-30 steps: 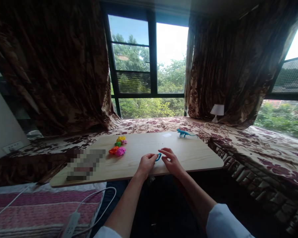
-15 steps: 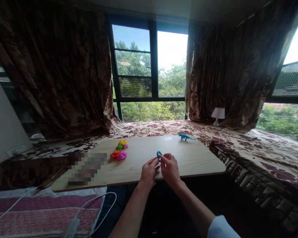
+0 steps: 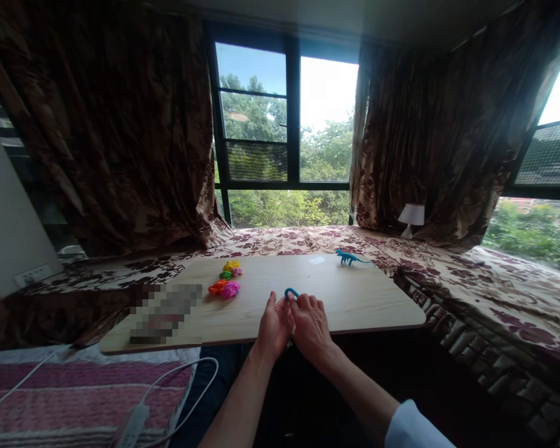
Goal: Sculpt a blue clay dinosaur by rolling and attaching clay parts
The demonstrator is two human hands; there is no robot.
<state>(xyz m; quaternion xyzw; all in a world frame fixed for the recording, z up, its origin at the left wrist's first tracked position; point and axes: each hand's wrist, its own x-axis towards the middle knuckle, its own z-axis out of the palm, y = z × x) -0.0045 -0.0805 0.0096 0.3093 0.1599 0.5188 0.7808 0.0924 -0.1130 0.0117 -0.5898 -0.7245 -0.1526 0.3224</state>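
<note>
A thin blue roll of what looks like modelling clay (image 3: 290,290), bent into a hook, stands up between my hands above the near part of the table. My right hand (image 3: 310,322) is closed around its right end, the back of the hand facing up. Close against it, my left hand (image 3: 275,325) is turned palm up, thumb lifted away from the fingers. Its fingertips meet the roll and the right fingers; the exact contact is hidden. A blue four-legged long-tailed figure (image 3: 348,257) stands near the table's far right edge.
Yellow (image 3: 231,266), green (image 3: 225,275), orange (image 3: 217,287) and magenta lumps (image 3: 229,289) are clustered left on the wooden table (image 3: 354,298). Left of them lies a pixelated item (image 3: 165,314). A power strip (image 3: 134,426) with a white cable rests on the bed cover. A small lamp (image 3: 411,215) stands by the curtain.
My left hand has rolled palm up and its thumb has come off the blue roll. The right hand has turned its back upward, and the hook now leans left.
</note>
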